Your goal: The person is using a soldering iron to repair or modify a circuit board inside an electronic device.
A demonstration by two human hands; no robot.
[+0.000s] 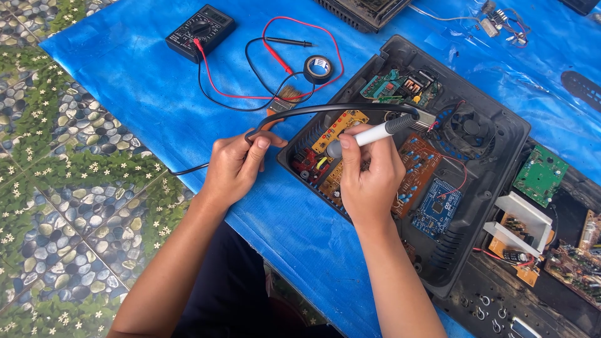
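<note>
My right hand [368,176] grips a pen-shaped tool with a white handle [370,135], its tip down among the boards. It rests over an open black plastic casing [494,169] holding orange circuit boards [416,164], a blue board [437,200] and a small fan [471,128]. My left hand [236,161] pinches the tool's black cable [325,110] just left of the casing, on the blue sheet [144,94].
A black multimeter [200,28] with red and black leads lies at the back left. A roll of black tape [318,67] and a small brush [283,100] sit beside it. More boards, a green one [539,175], lie at right. Pebble-pattern floor [56,206] at left.
</note>
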